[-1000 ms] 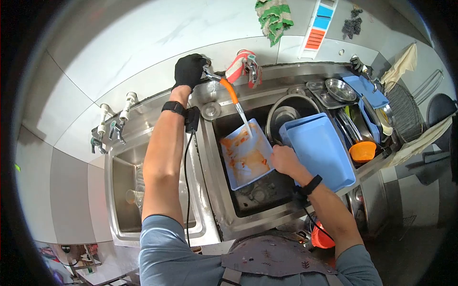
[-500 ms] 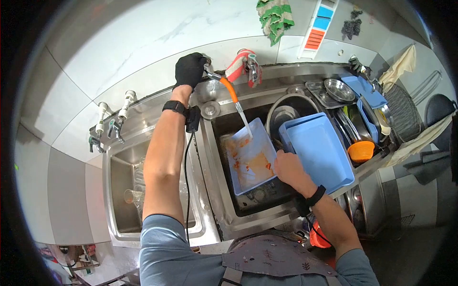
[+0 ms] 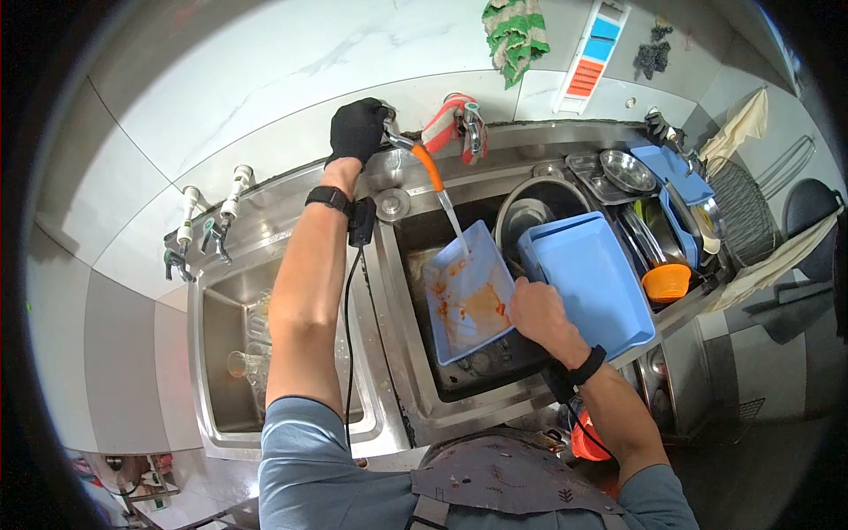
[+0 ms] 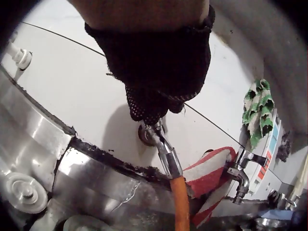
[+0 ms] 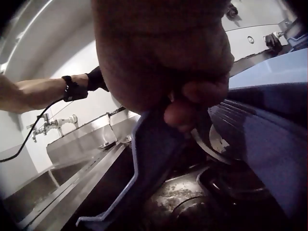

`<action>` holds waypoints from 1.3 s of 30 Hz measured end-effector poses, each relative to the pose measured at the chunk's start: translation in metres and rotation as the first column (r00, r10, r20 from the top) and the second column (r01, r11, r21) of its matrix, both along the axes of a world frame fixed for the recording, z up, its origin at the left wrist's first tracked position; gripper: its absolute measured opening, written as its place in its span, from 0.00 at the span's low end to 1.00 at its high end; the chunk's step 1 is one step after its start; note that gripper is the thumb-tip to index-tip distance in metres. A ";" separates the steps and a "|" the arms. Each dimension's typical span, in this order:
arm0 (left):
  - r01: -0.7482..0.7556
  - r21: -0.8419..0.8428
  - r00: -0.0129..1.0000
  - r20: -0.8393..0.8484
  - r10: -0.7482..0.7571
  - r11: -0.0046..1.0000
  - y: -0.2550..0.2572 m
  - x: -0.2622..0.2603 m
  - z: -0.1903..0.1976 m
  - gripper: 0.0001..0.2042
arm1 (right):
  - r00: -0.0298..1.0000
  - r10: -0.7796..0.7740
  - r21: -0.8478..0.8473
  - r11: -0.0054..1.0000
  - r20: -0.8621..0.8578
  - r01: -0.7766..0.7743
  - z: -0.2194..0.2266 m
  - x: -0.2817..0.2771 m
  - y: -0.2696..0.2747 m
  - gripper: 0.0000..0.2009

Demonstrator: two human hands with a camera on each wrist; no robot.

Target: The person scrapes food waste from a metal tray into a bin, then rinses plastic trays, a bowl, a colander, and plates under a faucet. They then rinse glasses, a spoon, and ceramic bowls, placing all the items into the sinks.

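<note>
Your left hand [image 3: 356, 129], in a black glove, is curled around the tap [image 3: 389, 135] on the wall behind the sink [image 3: 415, 256]; the left wrist view shows the gloved fingers [image 4: 150, 103] closed over the top of the tap's metal spout. An orange hose [image 3: 427, 167] hangs from that spout and water runs from it onto the soiled tray [image 3: 468, 291]. Your right hand [image 3: 539, 311] grips that tray by its right edge, fingers curled around the rim, holding it tilted over the sink basin. The tray is smeared with orange sauce. Just to the right of the sink basin, touching your right hand, a clean blue tray [image 3: 587, 279] lies tilted over other dishes. A steel pot [image 3: 533, 208] sits in the sink behind both trays.
</note>
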State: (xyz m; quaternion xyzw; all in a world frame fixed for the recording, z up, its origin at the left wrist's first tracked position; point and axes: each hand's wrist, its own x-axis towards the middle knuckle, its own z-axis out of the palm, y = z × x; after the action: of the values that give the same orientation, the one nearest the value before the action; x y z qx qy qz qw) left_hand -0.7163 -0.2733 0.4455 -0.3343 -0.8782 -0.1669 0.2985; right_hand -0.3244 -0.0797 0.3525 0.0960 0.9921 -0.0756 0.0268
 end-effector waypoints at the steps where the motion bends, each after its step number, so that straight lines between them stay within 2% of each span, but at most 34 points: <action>1: -0.002 -0.010 1.000 0.001 0.002 1.000 0.000 -0.001 0.000 0.11 | 1.000 -0.015 -0.024 1.000 -0.018 0.015 0.001 -0.001 0.000 0.11; 11: 0.006 -0.025 1.000 0.020 -0.005 1.000 0.001 0.004 0.002 0.11 | 0.998 0.004 -0.017 1.000 -0.059 -0.005 0.009 -0.016 0.001 0.10; 12: 0.046 0.058 0.999 -0.023 -0.044 0.997 0.001 0.003 0.000 0.09 | 0.998 0.006 -0.009 1.000 -0.056 -0.006 0.008 -0.019 0.002 0.10; 13: 0.089 0.139 0.994 -0.069 -0.080 0.986 0.001 0.002 -0.001 0.12 | 0.999 0.008 -0.001 1.000 -0.053 -0.008 0.007 -0.021 0.003 0.11; 19: 0.116 0.158 0.992 -0.073 -0.106 0.981 0.001 -0.002 -0.005 0.12 | 0.993 -0.031 -0.011 0.999 -0.115 0.030 -0.007 -0.023 0.009 0.12; 23: 0.093 0.141 0.996 -0.029 -0.089 0.986 0.000 -0.001 -0.005 0.12 | 0.990 -0.015 -0.016 1.000 -0.137 0.013 -0.014 -0.017 0.010 0.12; 31: 0.087 0.128 0.995 -0.053 -0.081 0.988 0.001 0.001 -0.003 0.12 | 0.977 -0.014 0.100 0.994 -0.215 0.037 -0.023 -0.011 0.011 0.08; 35: 0.105 0.111 0.991 -0.094 -0.095 0.988 -0.001 0.004 0.000 0.12 | 0.984 0.000 0.099 0.995 -0.177 0.017 -0.010 -0.006 0.006 0.08; 36: 0.065 0.061 0.997 -0.045 -0.063 0.996 -0.001 0.005 0.001 0.09 | 0.984 0.014 0.140 0.990 -0.179 0.012 -0.006 -0.004 0.005 0.08; 37: 0.030 0.007 1.000 0.004 -0.030 1.000 -0.001 0.006 0.001 0.12 | 0.984 0.025 0.180 0.984 -0.178 0.008 0.000 -0.002 0.003 0.08; 39: 0.014 -0.011 1.000 0.011 -0.014 1.000 0.000 0.007 0.003 0.12 | 0.984 0.017 0.209 0.978 -0.175 0.020 0.017 0.002 0.000 0.07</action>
State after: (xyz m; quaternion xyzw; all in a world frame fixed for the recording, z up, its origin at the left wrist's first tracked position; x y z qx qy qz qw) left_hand -0.7089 -0.2729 0.4485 -0.3412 -0.8783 -0.1661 0.2908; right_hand -0.3222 -0.0800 0.3694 0.0921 0.9930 0.0213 -0.0711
